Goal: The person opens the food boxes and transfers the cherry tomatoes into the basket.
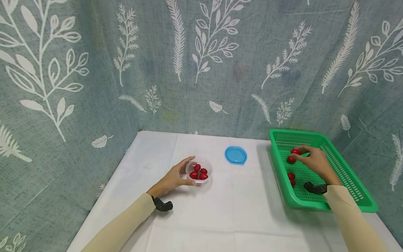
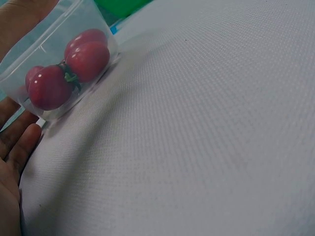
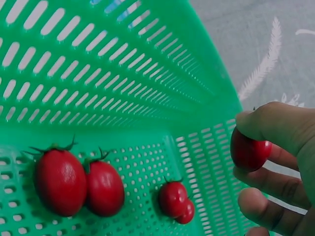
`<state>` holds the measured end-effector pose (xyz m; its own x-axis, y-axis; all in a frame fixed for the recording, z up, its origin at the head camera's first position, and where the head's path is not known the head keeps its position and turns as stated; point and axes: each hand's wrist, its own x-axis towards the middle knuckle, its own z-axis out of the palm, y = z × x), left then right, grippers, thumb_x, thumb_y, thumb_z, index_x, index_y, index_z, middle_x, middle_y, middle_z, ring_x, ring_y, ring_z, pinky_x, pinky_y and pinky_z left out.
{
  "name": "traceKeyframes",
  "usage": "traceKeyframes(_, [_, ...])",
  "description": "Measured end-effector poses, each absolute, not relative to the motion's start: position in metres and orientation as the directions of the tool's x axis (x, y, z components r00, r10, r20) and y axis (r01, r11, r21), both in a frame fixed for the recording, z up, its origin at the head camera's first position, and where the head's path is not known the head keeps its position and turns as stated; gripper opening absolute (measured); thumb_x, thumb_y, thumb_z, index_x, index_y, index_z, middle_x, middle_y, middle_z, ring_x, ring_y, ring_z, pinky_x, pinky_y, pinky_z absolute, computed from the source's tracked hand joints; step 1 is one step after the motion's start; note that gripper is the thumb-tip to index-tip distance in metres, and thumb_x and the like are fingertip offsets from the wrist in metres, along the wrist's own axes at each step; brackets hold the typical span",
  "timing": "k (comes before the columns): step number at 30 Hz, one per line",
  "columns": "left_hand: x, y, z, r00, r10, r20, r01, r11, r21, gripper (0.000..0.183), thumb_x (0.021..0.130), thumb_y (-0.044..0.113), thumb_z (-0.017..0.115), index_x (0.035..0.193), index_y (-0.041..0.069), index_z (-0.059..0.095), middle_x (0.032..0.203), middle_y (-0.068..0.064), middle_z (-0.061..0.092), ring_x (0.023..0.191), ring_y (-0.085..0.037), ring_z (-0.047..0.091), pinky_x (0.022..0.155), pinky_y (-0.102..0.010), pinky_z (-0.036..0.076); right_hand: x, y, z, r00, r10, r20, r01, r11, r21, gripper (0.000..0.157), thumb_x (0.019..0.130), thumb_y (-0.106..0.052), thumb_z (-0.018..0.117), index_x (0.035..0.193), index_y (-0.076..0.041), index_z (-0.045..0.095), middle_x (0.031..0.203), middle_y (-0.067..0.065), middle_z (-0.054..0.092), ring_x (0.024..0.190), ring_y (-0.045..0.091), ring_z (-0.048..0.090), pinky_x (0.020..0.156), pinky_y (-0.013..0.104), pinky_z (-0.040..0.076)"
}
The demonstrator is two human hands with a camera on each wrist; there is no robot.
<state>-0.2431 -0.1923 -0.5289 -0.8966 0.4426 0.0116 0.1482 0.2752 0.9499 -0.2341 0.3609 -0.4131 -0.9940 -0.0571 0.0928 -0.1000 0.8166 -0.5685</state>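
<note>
A clear plastic container (image 1: 206,168) with several red cherry tomatoes (image 1: 194,174) inside stands on the white cloth. My left hand (image 1: 174,180) holds it from the left side, thumb and fingers spread around its wall. Inside the green basket, my right hand (image 1: 316,161) pinches a cherry tomato (image 3: 250,150) between thumb and fingers, lifted above the basket floor. Other cherry tomatoes lie below, a larger-looking pair (image 3: 61,182) near the camera and two more (image 3: 172,199) by the corner.
The green basket (image 1: 349,171) with slotted walls stands at the table's right. A blue lid (image 1: 235,155) lies flat between container and basket. A patterned curtain (image 1: 189,70) hangs behind and beside the white-covered table (image 1: 207,220).
</note>
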Motion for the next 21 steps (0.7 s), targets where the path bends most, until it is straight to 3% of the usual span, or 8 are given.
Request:
traceKeyframes(8, [-0.241,-0.192,-0.527,-0.896,0.445,0.010,0.145,0.271,0.952,0.104,0.078,0.029,0.093,0.162,0.030,0.033,0.163,0.003,0.037,0.149,-0.034,0.034,0.120,-0.060,0.025,-0.237,0.370,-0.418,-0.995,-0.055,0.081,-0.091,0.824,-0.559,0.060,0.100,-0.047,0.067,0.136,0.001,0.062,0.129,0.032,0.061,0.112,0.047,0.058,0.076,0.053,0.053])
traceKeyframes(15, [-0.241,-0.192,-0.528,-0.892,0.451,0.016,0.148,0.258,0.955,0.103,0.079,0.025,0.093,0.162,0.029,0.033,0.165,-0.001,0.034,0.150,-0.034,0.033,0.121,-0.059,0.025,-0.238,0.373,-0.421,-0.998,-0.052,0.029,-0.059,0.819,-0.571,0.060,0.101,-0.043,0.067,0.139,0.003,0.058,0.132,0.035,0.057,0.088,0.036,0.068,0.063,0.040,0.056])
traceKeyframes(21, [-0.241,-0.192,-0.526,-0.894,0.449,0.017,0.152,0.267,0.951,0.104,0.077,0.030,0.094,0.162,0.030,0.033,0.164,0.002,0.035,0.150,-0.034,0.032,0.121,-0.059,0.025,-0.238,0.374,-0.421,-0.999,-0.050,0.004,-0.043,0.813,-0.581,0.065,0.101,-0.047,0.065,0.141,0.003,0.055,0.135,0.037,0.055,0.086,0.034,0.069,0.062,0.040,0.057])
